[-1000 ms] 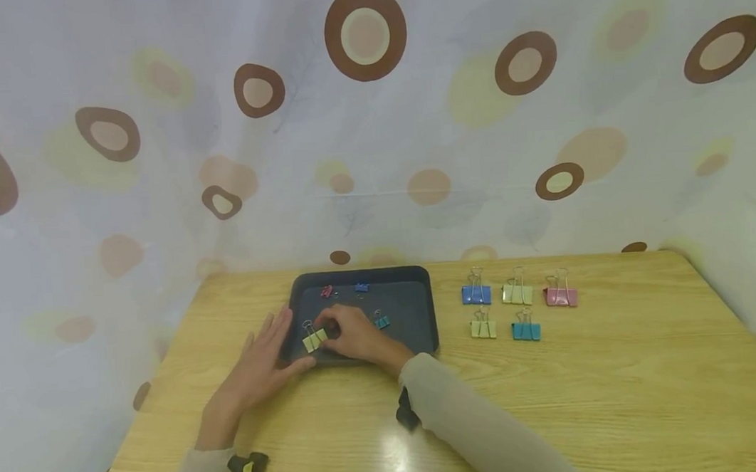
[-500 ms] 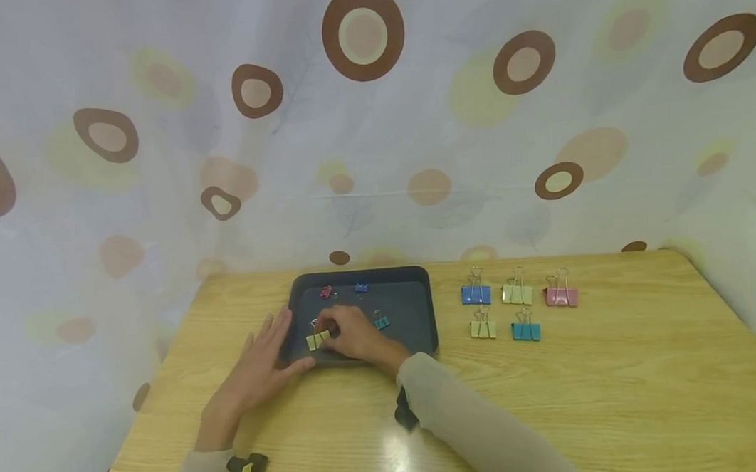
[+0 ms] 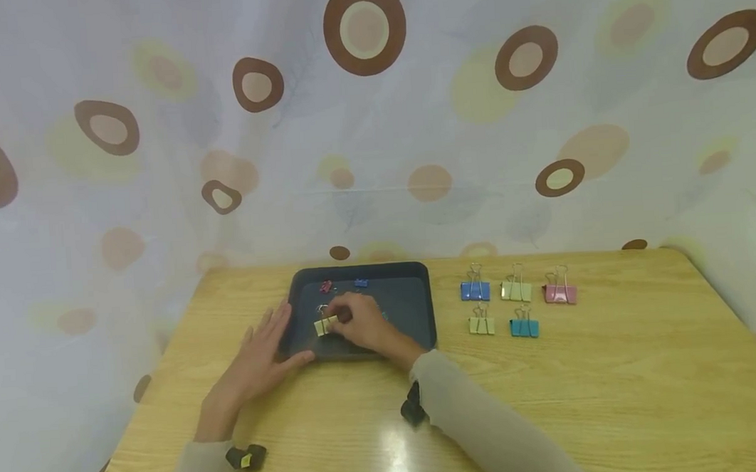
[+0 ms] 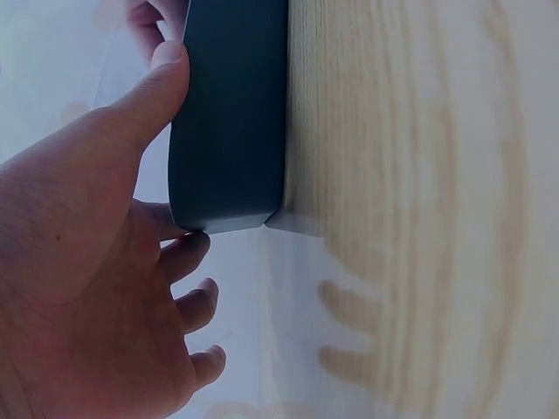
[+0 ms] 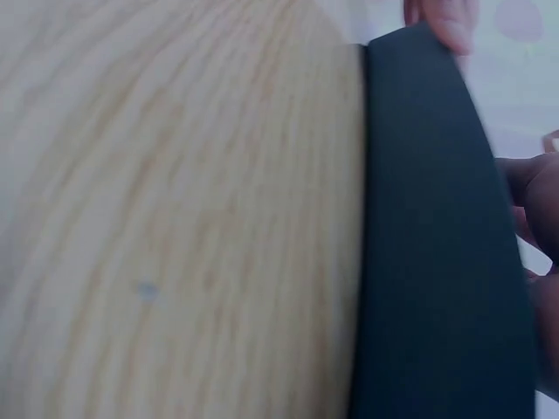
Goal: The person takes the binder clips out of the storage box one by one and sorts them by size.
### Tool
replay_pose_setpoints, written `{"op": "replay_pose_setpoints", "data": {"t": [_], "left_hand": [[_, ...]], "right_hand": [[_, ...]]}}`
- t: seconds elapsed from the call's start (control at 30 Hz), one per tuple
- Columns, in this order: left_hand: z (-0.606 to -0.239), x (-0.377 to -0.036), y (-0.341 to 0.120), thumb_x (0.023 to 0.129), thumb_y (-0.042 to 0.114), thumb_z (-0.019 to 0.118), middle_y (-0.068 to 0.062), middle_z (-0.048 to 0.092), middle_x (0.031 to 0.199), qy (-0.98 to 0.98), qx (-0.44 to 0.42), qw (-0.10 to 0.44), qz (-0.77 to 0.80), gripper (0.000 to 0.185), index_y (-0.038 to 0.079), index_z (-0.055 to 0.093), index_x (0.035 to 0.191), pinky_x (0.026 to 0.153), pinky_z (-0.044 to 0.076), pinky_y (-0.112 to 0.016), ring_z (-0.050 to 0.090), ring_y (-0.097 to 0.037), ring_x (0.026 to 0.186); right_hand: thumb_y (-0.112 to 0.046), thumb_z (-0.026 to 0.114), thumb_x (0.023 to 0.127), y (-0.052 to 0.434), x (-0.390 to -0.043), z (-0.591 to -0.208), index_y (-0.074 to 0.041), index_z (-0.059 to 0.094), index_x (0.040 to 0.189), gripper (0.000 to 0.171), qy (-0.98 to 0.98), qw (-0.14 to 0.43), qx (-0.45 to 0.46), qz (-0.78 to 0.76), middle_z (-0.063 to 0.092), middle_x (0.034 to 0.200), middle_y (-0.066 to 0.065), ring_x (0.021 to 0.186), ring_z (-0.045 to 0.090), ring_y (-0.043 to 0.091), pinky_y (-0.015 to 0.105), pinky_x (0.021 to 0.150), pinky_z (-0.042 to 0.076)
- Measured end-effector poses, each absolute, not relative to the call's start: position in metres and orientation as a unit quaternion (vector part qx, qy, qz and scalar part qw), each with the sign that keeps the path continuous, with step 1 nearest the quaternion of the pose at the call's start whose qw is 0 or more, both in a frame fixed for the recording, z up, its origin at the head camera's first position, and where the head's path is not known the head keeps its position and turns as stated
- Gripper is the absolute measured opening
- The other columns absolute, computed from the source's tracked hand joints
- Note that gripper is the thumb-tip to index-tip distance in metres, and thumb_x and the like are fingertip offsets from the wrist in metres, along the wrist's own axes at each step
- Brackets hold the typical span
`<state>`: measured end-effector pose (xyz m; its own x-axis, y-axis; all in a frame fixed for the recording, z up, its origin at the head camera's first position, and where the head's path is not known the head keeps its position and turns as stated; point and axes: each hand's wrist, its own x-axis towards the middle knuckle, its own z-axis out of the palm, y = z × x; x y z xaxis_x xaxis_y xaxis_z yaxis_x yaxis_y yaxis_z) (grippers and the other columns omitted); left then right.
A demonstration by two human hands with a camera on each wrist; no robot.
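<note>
A yellow binder clip point(image 3: 326, 326) with wire handles is pinched between the thumb and fingers of my right hand point(image 3: 366, 323), above the dark tray point(image 3: 409, 345). My left hand point(image 3: 256, 367) lies with extended fingers against the tray's front left corner; in the left wrist view its thumb touches the tray wall point(image 4: 229, 113). Inside the tray are a small red binder clip point(image 3: 326, 286) and a small blue binder clip point(image 3: 361, 283) near the back. A teal clip there is mostly hidden behind my right hand. In the right wrist view, the tray wall hides part of that hand.
Right of the tray, on the wooden table point(image 3: 616, 380), stand two rows of larger binder clips: blue point(image 3: 475, 291), pale yellow point(image 3: 516, 291) and pink point(image 3: 560, 294) behind, yellow point(image 3: 482, 325) and teal point(image 3: 525, 328) in front. A patterned curtain point(image 3: 428, 219) hangs behind the table.
My right hand has carried the yellow clip up and to the right from the tray's front left, now covering most of the teal clip. The left hand stays at the tray's corner.
</note>
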<state>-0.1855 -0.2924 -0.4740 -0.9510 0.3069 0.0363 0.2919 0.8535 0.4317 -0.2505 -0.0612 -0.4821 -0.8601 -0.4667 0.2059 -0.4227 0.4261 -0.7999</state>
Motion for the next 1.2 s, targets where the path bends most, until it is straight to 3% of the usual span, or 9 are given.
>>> {"op": "replay_pose_setpoints", "data": {"t": [0.53, 0.83, 1.2], "left_hand": [[-0.477, -0.185, -0.295, 0.095, 0.058, 0.066, -0.017, 0.018, 0.169, 0.961, 0.157, 0.009, 0.226, 0.099, 0.001, 0.021, 0.163, 0.118, 0.007, -0.071, 0.010, -0.046, 0.154], [-0.477, -0.184, -0.296, 0.096, 0.055, 0.065, -0.019, 0.017, 0.169, 0.960, 0.161, 0.011, 0.231, 0.097, 0.000, 0.020, 0.162, 0.119, 0.006, -0.071, 0.009, -0.045, 0.155], [-0.478, -0.185, -0.296, 0.096, 0.057, 0.065, -0.018, 0.017, 0.169, 0.958, 0.166, 0.007, 0.232, 0.098, -0.001, 0.020, 0.162, 0.119, 0.006, -0.071, 0.009, -0.045, 0.155]], "right_hand": [[-0.004, 0.078, 0.091, -0.011, -0.207, -0.466, -0.004, 0.075, 0.104, 0.014, 0.784, 0.012, -0.255, -0.566, 0.072, 0.108, 0.007, 0.093, 0.072, 0.021, 0.023, 0.080, 0.060], [-0.005, 0.077, 0.092, 0.019, -0.190, -0.468, -0.003, 0.075, 0.108, 0.016, 0.756, 0.015, -0.228, -0.614, 0.071, 0.109, 0.010, 0.099, 0.070, 0.028, 0.029, 0.083, 0.061], [-0.010, 0.078, 0.092, 0.065, -0.176, -0.469, -0.007, 0.074, 0.109, 0.018, 0.762, -0.001, -0.202, -0.615, 0.071, 0.109, 0.006, 0.099, 0.068, 0.024, 0.029, 0.084, 0.061]]}}
